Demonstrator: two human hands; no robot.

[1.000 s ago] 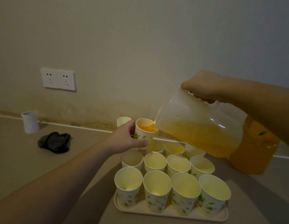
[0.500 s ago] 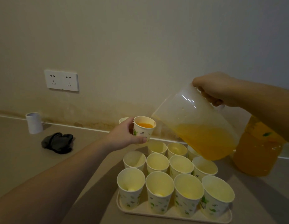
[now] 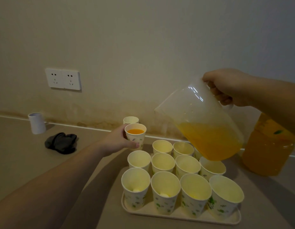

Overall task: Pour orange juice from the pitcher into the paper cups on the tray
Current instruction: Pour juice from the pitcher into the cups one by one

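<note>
My left hand (image 3: 118,140) grips a paper cup (image 3: 136,137) filled with orange juice, held upright just left of the tray's far corner. My right hand (image 3: 229,87) holds the handle of a clear plastic pitcher (image 3: 199,119), tilted with its spout to the left and raised above the back right cups. Orange juice fills its lower part and none is running out. On the cream tray (image 3: 179,218) stand several empty paper cups (image 3: 165,190) with green leaf prints, packed in rows.
A large bottle of orange juice (image 3: 267,149) stands right of the tray against the wall. Another paper cup (image 3: 130,120) sits behind the held one. A dark crumpled cloth (image 3: 61,142) and a white cylinder (image 3: 37,123) lie at left. A double socket (image 3: 63,79) is on the wall.
The pitcher has tipped back and pulled away to the right, and the stream into the held cup has stopped. My left hand has lowered the filled cup slightly.
</note>
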